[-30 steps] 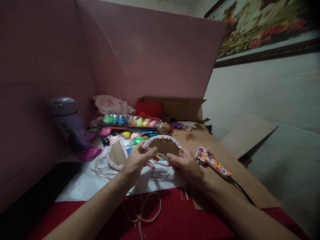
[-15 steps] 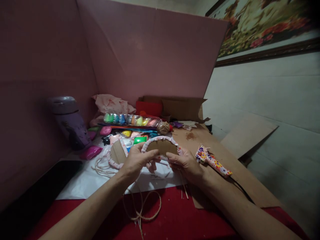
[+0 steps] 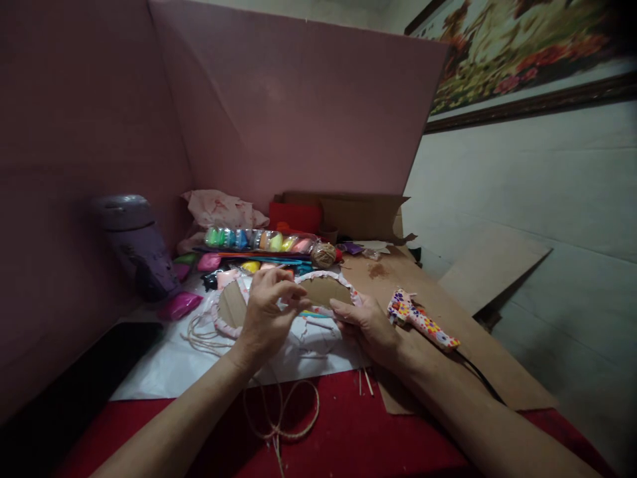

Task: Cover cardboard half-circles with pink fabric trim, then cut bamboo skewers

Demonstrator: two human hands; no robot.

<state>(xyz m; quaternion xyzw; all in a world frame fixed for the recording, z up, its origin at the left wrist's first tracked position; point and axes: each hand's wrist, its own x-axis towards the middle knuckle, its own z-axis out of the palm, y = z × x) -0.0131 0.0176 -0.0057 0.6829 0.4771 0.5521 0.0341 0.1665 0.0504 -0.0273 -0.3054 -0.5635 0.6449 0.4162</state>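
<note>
My right hand (image 3: 365,325) grips the right end of a rounded cardboard piece (image 3: 326,293) whose edge is wrapped in pale, pink-patterned fabric, with the thumb on its face. At its left end is my left hand (image 3: 273,305), raised, thumb and fingertips pinched together; whatever lies between them is too small to make out. A second fabric-edged cardboard piece (image 3: 231,307) rests on the white sheet, left of my left hand. Looped twine (image 3: 202,337) lies beside it. To the right of my right hand is a flower-patterned glue gun (image 3: 423,320) with a black cord.
Behind the hands are packs of coloured clay (image 3: 259,239), a ball of twine (image 3: 324,255) and pink fabric (image 3: 223,209). A purple bottle (image 3: 137,245) stands left. Cardboard (image 3: 478,358) covers the right side; more twine (image 3: 293,436) lies on the red cloth (image 3: 348,431) in front.
My left hand has let go of the cardboard's left side and risen slightly leftward, its fingers now pinched. My right hand still holds the piece.
</note>
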